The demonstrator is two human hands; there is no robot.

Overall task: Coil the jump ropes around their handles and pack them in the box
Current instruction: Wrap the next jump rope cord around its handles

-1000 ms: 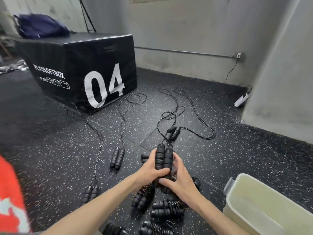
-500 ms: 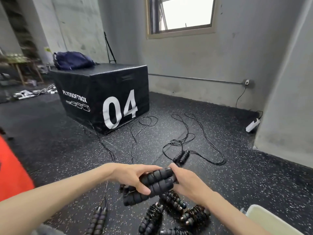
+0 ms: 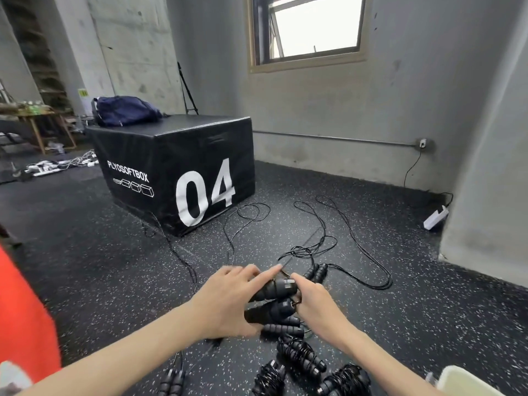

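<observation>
My left hand (image 3: 228,304) grips a pair of black foam jump-rope handles (image 3: 274,301), held side by side and tilted above the floor. At their cord end sits my right hand (image 3: 317,298), fingers pinched on the end of the handles and the thin black cord. Below my hands, several coiled ropes (image 3: 300,355) lie bundled on the floor. Farther out an uncoiled rope (image 3: 317,271) lies with its cord looped over the floor. Another pair of handles (image 3: 171,381) shows at the bottom edge. The pale box's corner (image 3: 463,378) peeks in at bottom right.
A black plyo box marked 04 (image 3: 177,172) stands ahead to the left with a blue bag (image 3: 123,111) on top. Loose cords (image 3: 248,212) trail across the speckled rubber floor. A white power strip (image 3: 435,217) lies by the right wall. Red fabric (image 3: 25,315) fills the left edge.
The view has tilted up, showing the window. The handle pair went from upright to lying sideways in my hands, with my right hand now at its cord end.
</observation>
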